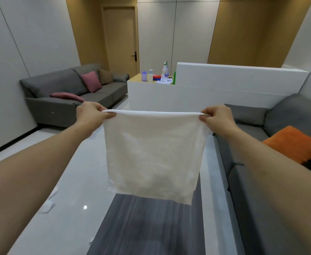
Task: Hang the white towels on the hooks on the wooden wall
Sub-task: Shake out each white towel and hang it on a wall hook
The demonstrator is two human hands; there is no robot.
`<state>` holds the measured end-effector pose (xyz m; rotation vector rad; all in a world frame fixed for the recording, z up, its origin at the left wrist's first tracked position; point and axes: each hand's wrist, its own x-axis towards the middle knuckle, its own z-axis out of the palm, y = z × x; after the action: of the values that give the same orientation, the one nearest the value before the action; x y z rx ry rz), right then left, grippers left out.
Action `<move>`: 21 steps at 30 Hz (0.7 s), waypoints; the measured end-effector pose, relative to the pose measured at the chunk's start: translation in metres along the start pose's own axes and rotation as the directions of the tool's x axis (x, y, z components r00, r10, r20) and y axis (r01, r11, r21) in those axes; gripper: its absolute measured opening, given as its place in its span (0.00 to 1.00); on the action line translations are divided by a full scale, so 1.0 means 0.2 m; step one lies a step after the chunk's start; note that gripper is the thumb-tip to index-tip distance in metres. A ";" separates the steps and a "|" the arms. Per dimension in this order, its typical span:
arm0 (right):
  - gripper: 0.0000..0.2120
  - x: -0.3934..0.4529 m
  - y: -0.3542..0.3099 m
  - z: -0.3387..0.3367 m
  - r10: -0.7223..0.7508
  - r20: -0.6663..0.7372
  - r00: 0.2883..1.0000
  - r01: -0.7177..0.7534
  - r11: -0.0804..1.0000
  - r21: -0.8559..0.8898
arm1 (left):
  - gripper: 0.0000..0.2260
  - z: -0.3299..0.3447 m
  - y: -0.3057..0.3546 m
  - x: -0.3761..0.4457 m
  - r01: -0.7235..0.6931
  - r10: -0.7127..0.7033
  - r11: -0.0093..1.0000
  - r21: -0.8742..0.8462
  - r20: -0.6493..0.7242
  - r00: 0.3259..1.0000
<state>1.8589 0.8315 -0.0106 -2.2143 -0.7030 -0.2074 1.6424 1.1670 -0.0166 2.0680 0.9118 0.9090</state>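
While no writing can be read anywhere, the white terry towel [152, 153] hangs flat, top edge level, above the dark grey striped table [147, 229], pinched at its upper corners by left hand [92, 115] and right hand [218, 119].

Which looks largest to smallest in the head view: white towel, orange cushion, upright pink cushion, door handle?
1. white towel
2. orange cushion
3. upright pink cushion
4. door handle

Nearness to the camera inflates the towel and the orange cushion.

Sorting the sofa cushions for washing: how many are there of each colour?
Pink cushions: 2
Brown cushions: 1
Grey cushions: 1
Orange cushions: 1
Total: 5
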 end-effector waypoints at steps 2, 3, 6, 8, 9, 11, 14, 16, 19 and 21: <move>0.04 0.00 0.00 -0.02 0.019 0.013 1.000 -0.019 1.000 0.002 | 0.12 0.00 0.04 0.01 -0.019 0.019 1.000 -0.016 0.014 1.000; 0.05 0.00 0.01 -0.03 0.036 0.007 0.999 -0.036 0.999 -0.002 | 0.13 0.00 0.06 0.01 -0.027 0.027 0.999 -0.023 0.020 0.999; 0.08 0.00 0.03 -0.05 0.076 -0.065 0.995 -0.082 0.992 -0.100 | 0.16 0.00 0.10 0.00 -0.045 0.046 0.998 -0.033 0.028 0.999; 0.09 -0.02 0.04 -0.05 0.126 -0.105 0.986 -0.138 0.983 -0.118 | 0.16 0.01 0.12 -0.01 -0.058 0.060 0.997 -0.046 0.052 0.997; 0.08 -0.02 0.04 -0.05 0.155 -0.113 0.981 -0.167 0.981 -0.102 | 0.16 0.01 0.12 -0.01 -0.064 0.067 0.997 -0.054 0.066 0.996; 0.06 -0.03 0.03 -0.04 0.197 -0.125 0.972 -0.206 0.976 -0.063 | 0.15 0.01 0.13 -0.02 -0.072 0.077 0.995 -0.067 0.081 0.994; 0.09 -0.02 0.01 -0.04 0.203 -0.149 0.968 -0.213 0.976 -0.054 | 0.14 0.01 0.12 -0.01 -0.070 0.076 0.995 -0.074 0.075 0.994; 0.11 -0.01 -0.01 -0.03 0.203 -0.155 0.967 -0.209 0.978 -0.021 | 0.14 0.00 0.11 0.01 -0.071 0.076 0.995 -0.071 0.074 0.994; 0.06 0.01 -0.03 -0.02 0.189 -0.140 0.972 -0.183 0.982 0.052 | 0.14 -0.01 0.09 0.05 -0.080 0.085 0.995 -0.067 0.071 0.994; 0.04 0.03 -0.02 -0.01 0.169 -0.143 0.975 -0.156 0.983 0.099 | 0.14 -0.02 0.08 0.08 -0.074 0.078 0.995 -0.061 0.065 0.995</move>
<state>1.8611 0.8351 -0.0041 -2.1344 -0.4379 -0.2538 1.6520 1.1738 0.0034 2.0821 0.7671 0.8898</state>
